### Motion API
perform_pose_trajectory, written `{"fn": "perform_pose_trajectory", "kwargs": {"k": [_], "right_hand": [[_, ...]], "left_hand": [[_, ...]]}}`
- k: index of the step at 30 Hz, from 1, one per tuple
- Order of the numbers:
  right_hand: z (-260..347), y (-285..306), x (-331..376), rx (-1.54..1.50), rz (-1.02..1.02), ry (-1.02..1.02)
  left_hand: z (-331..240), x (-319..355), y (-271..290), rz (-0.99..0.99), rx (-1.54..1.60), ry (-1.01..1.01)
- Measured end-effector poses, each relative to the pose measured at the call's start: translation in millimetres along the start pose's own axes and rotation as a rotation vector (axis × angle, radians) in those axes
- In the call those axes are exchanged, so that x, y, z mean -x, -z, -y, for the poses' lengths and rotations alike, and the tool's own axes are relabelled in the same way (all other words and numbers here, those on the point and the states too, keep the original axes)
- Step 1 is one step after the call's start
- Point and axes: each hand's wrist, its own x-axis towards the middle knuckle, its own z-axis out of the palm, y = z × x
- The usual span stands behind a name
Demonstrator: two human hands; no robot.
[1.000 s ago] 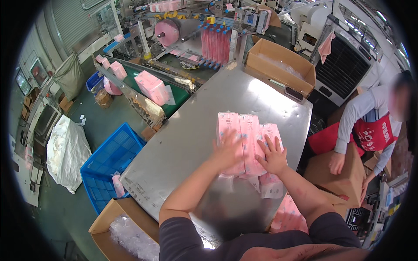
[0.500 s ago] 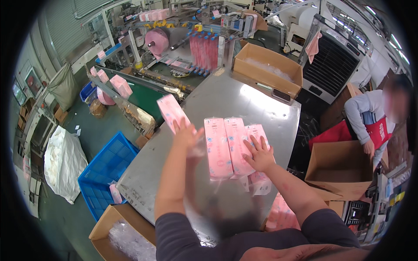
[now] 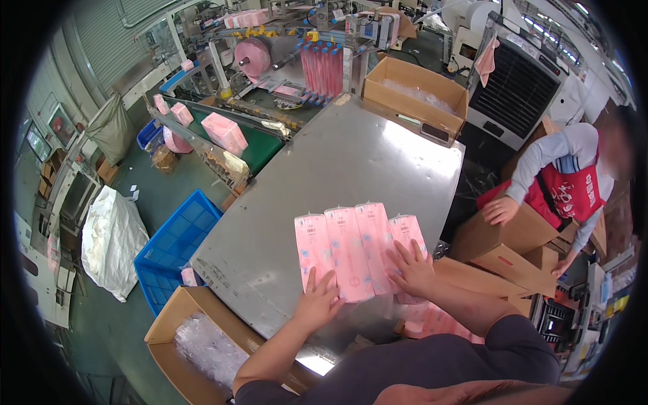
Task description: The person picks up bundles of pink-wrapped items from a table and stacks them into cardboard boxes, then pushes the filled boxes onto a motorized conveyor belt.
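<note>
Several long pink packs [image 3: 351,246] lie side by side on the steel table [image 3: 324,169], near its front edge. My left hand [image 3: 317,300] rests flat on the near end of the leftmost pack. Over the near ends of the right-hand packs lies my right hand [image 3: 408,268], fingers spread. Neither hand grips anything; both press down with open fingers.
A green conveyor [image 3: 236,138] at the far left carries more pink packs [image 3: 225,131]. An open cardboard box [image 3: 415,98] stands at the table's far end. A blue crate [image 3: 177,250] and a lined carton [image 3: 196,337] sit on the floor at left. A co-worker [image 3: 563,179] handles cartons at right.
My left hand brought one more pink pack from the left and laid it at the left end of the row. My right hand stayed on the packs.
</note>
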Motion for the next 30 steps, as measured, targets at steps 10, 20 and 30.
{"fn": "perform_pose_trajectory", "kwargs": {"k": [10,20,30], "right_hand": [[9.7,14.0,-33.8,0.016,-0.053,-0.104],[16.8,12.6,-48.4,0.036,-0.101,-0.061],[-71.2,-49.7,-37.2,-1.767,-0.006,-0.329]], "left_hand": [[54.3,-148.8,80.4,-0.226,-0.063,0.357],[216.2,-263.6,68.1,-0.048,-0.216,0.421],[79.2,35.7,65.2,0.068,0.116,0.104]]}}
